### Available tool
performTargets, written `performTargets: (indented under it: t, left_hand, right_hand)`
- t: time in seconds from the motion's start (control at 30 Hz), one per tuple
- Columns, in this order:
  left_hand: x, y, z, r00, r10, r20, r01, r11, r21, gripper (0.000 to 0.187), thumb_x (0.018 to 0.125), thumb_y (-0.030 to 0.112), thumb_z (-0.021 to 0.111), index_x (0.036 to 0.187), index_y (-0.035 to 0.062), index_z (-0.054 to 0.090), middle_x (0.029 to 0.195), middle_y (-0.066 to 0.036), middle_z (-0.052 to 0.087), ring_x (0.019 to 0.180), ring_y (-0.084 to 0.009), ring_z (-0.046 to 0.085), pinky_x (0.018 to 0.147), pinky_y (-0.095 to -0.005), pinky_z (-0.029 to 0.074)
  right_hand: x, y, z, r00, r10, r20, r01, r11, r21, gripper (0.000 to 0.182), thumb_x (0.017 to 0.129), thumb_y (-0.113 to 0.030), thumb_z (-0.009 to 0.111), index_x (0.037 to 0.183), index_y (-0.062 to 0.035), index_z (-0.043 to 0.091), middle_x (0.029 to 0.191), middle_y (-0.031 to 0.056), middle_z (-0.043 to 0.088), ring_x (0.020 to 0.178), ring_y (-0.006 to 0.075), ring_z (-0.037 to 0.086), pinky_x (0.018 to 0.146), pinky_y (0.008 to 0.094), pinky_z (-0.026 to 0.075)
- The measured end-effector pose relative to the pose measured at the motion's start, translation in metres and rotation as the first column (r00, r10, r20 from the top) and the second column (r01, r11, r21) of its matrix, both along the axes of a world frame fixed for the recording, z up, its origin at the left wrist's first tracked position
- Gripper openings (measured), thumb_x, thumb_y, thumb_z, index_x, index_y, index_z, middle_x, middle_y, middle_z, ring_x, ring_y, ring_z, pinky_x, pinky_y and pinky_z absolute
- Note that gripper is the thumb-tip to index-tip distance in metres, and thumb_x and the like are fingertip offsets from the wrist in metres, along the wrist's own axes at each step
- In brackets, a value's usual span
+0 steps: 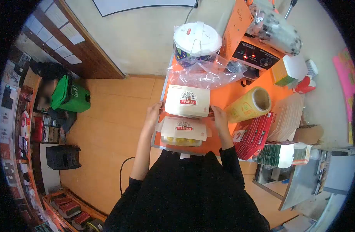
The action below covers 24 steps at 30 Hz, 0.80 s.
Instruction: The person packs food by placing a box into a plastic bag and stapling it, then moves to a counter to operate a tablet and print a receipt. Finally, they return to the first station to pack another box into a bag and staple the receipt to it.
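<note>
A closed white takeaway box (187,101) with a red-and-black printed logo lies on the orange table (159,137). Just below it in view is a second takeaway box (183,131) with a similar logo; yellow food shows along its near side. My left hand (154,114) is by the first box's left side, at the table edge, its fingers stretched out. On the opposite side, my right hand (219,117) has its fingers extended close against the box edge. Whether either hand presses on the box is hard to tell.
Beyond the boxes are clear plastic bags (202,77) and a white-lidded tub (198,38). An orange sealing machine (258,52) stands at the back right. To the right lie a yellow film roll (249,104) and red flat cartons (251,135). A green bin (71,94) stands left.
</note>
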State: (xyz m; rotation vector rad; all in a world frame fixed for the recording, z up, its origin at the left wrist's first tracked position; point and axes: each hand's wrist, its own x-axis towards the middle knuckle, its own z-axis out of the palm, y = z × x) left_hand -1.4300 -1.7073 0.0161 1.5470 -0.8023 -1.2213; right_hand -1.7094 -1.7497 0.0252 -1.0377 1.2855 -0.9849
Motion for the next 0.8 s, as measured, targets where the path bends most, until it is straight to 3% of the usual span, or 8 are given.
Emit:
performTargets:
  t: [0.1,0.2,0.3,0.4,0.47,0.57,0.67,0.8]
  left_hand:
    - [-0.009,0.000,-0.003,0.999,0.037,0.027,-0.034,0.995,-0.097,0.038,0.093,0.028,0.052,0.115,-0.0008,0.064,0.095,-0.007,0.067,0.087,-0.0154,0.059,0.083,-0.0314,0.045]
    - [-0.009,0.000,0.013,0.977,0.045,0.210,-0.017,0.991,-0.136,0.034,0.092,0.025,0.054,0.111,-0.0010,0.065,0.090,-0.008,0.068,0.087,-0.0165,0.060,0.082,-0.0316,0.045]
    - [-0.008,-0.006,0.018,0.997,0.077,-0.007,-0.078,0.989,-0.126,0.035,0.093,0.027,0.052,0.109,-0.0008,0.066,0.095,-0.009,0.068,0.089,-0.0181,0.061,0.084,-0.0323,0.044]
    - [-0.010,-0.007,0.034,0.989,0.063,0.132,-0.033,0.976,-0.216,0.039,0.094,0.032,0.049,0.111,0.0002,0.064,0.106,-0.011,0.066,0.096,-0.0199,0.060,0.087,-0.0346,0.043]
    - [-0.014,-0.009,0.053,0.996,0.052,0.077,-0.034,0.975,-0.221,0.043,0.095,0.035,0.046,0.116,0.0012,0.062,0.113,-0.011,0.063,0.102,-0.0211,0.058,0.090,-0.0359,0.041]
    - [-0.016,-0.012,0.060,0.999,0.036,0.028,-0.028,0.969,-0.245,0.047,0.096,0.039,0.043,0.121,0.0026,0.059,0.119,-0.012,0.060,0.109,-0.0221,0.055,0.093,-0.0369,0.040]
    - [-0.017,-0.014,0.062,1.000,0.026,0.007,-0.024,0.968,-0.252,0.048,0.096,0.040,0.042,0.122,0.0034,0.057,0.121,-0.012,0.059,0.110,-0.0225,0.053,0.095,-0.0373,0.040]
    - [-0.014,-0.014,0.058,1.000,0.021,-0.007,-0.022,0.973,-0.231,0.047,0.097,0.039,0.039,0.122,0.0040,0.057,0.122,-0.012,0.058,0.110,-0.0222,0.052,0.095,-0.0377,0.039]
  right_hand:
    - [-0.003,-0.001,-0.004,0.998,0.017,-0.053,-0.021,0.996,-0.081,0.029,0.092,-0.025,0.059,0.093,0.0032,0.065,0.083,0.0071,0.066,0.077,0.0146,0.060,0.074,0.0285,0.048]
    - [0.004,-0.004,-0.003,0.987,-0.001,-0.161,-0.033,0.977,-0.212,0.028,0.090,-0.025,0.062,0.092,0.0030,0.064,0.082,0.0074,0.065,0.077,0.0143,0.060,0.073,0.0283,0.047]
    - [0.006,0.001,0.024,0.987,-0.034,-0.158,-0.011,0.960,-0.279,0.027,0.090,-0.026,0.063,0.088,0.0016,0.063,0.080,0.0070,0.064,0.075,0.0137,0.058,0.071,0.0281,0.046]
    - [0.005,-0.012,0.025,0.979,-0.063,-0.194,0.000,0.951,-0.310,0.027,0.092,-0.027,0.059,0.084,-0.0008,0.058,0.079,0.0062,0.061,0.074,0.0128,0.054,0.070,0.0279,0.045]
    - [0.001,-0.025,0.013,0.977,-0.076,-0.200,-0.003,0.930,-0.367,0.029,0.093,-0.029,0.057,0.083,-0.0020,0.054,0.079,0.0060,0.060,0.074,0.0125,0.052,0.070,0.0278,0.044]
    - [0.013,-0.023,0.043,0.997,-0.077,0.009,0.075,0.927,-0.367,0.031,0.096,-0.031,0.052,0.085,-0.0021,0.049,0.080,0.0059,0.058,0.076,0.0131,0.049,0.071,0.0284,0.043]
    - [0.006,-0.031,0.042,0.995,-0.039,-0.093,0.003,0.935,-0.355,0.030,0.097,-0.030,0.051,0.092,-0.0011,0.051,0.085,0.0063,0.059,0.081,0.0143,0.052,0.075,0.0295,0.044]
    - [0.008,-0.029,0.044,0.997,-0.053,-0.049,0.033,0.942,-0.333,0.028,0.097,-0.031,0.050,0.098,-0.0024,0.053,0.092,0.0074,0.060,0.088,0.0162,0.056,0.080,0.0307,0.045]
